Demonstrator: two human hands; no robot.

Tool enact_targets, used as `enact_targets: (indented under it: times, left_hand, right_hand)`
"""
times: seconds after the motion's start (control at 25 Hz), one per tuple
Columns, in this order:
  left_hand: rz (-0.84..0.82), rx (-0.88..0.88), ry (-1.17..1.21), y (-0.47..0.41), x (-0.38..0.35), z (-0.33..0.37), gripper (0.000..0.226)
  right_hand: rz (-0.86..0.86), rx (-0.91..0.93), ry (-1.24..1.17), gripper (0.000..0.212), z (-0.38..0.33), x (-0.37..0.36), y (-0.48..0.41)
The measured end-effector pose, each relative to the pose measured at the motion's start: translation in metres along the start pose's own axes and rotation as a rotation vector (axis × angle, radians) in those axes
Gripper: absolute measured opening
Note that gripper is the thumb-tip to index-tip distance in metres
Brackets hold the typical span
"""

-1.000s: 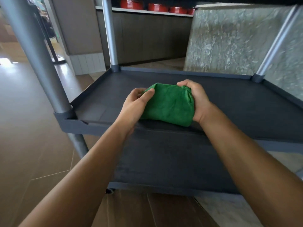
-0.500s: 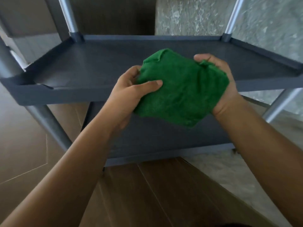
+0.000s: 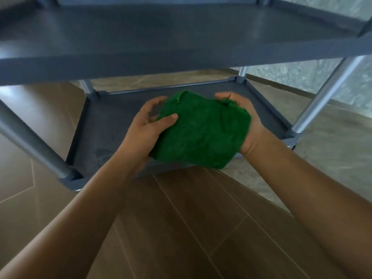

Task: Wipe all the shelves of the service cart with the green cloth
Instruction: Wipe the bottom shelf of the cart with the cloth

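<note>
A folded green cloth hangs between both my hands, in front of and above the near edge of the cart's bottom shelf. My left hand grips its left side with the thumb on top. My right hand holds its right side, fingers curled over the far corner. The dark grey middle shelf spans the top of the view above my hands. The cloth hides part of the bottom shelf's front rim.
Grey metal posts stand at the cart's corners: front left post, front right post. Brown wood-look floor lies under my arms. A grey stone-patterned wall and floor lie behind and to the right.
My view and both hands dropped from the middle shelf to the bottom shelf. The cloth stayed held in both hands and came off the middle shelf.
</note>
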State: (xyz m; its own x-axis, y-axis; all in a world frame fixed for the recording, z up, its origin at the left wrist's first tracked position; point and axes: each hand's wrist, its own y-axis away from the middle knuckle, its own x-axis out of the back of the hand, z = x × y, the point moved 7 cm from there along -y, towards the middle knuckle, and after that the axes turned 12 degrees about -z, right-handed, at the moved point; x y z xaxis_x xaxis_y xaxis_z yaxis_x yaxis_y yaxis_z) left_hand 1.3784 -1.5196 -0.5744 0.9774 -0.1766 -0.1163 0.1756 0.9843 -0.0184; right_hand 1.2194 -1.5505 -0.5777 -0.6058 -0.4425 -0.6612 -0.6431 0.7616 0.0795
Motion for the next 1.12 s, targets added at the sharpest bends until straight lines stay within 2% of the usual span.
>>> enact_targets:
  times: [0.08, 0.36, 0.52, 0.6, 0.72, 0.88, 1.12]
  left_hand:
    - [0.001, 0.025, -0.013, -0.001, 0.001, -0.016, 0.039]
    - [0.11, 0.088, -0.213, -0.004, 0.021, -0.06, 0.032]
    - [0.223, 0.107, -0.271, -0.002, 0.04, -0.082, 0.033]
    - [0.263, 0.118, -0.299, 0.002, 0.046, -0.091, 0.037]
    - [0.314, 0.132, -0.298, 0.005, 0.051, -0.098, 0.037]
    - [0.418, 0.154, -0.255, 0.008, 0.065, -0.102, 0.034]
    - [0.416, 0.174, -0.207, 0.011, 0.071, -0.111, 0.035]
  right_hand:
    - [0.043, -0.008, -0.032, 0.048, 0.007, 0.018, -0.001]
    - [0.214, -0.189, -0.093, 0.048, 0.062, 0.081, -0.014]
    - [0.132, -0.337, -0.145, 0.057, 0.092, 0.097, -0.023]
    - [0.073, -0.359, -0.108, 0.051, 0.098, 0.099, -0.028]
    - [0.118, -0.363, 0.019, 0.033, 0.108, 0.109, -0.034]
    - [0.359, -0.243, 0.18, 0.02, 0.106, 0.134, -0.039]
    - [0.348, -0.117, 0.254, 0.022, 0.105, 0.13, -0.047]
